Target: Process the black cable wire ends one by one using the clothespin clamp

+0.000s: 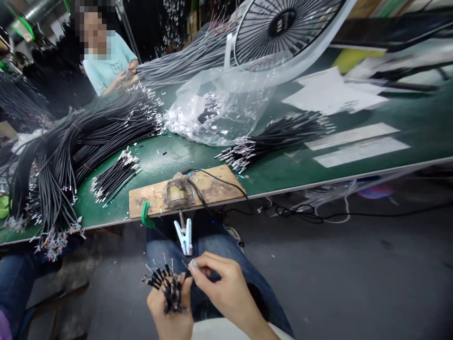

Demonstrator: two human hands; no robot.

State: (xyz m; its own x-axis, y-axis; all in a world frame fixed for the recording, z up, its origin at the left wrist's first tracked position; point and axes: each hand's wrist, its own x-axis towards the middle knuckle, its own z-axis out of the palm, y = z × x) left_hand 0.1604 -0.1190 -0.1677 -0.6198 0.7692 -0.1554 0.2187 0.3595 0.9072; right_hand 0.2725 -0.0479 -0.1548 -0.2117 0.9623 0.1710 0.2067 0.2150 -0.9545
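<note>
Low in the head view, over my lap, my left hand point(171, 307) is closed round a bundle of short black cables point(172, 288). Their stripped, wiry ends fan out above the fingers. Close beside it, my right hand point(222, 283) pinches a small whitish piece between thumb and fingertips; what exactly it is, I cannot make out. Just above both hands, a light blue clothes peg point(184, 237) hangs from the metal shaft of a small motor point(178, 192). That motor sits on a wooden board point(221, 182) at the table's front edge.
On the green table point(279, 174) lie a short cable pile point(116, 177), long black cables point(88, 132), another cable bundle point(276, 137) and a clear plastic bag point(226, 113). A fan point(283, 28) stands behind. A green clamp point(146, 215) grips the board. Across the table sits a person point(109, 66).
</note>
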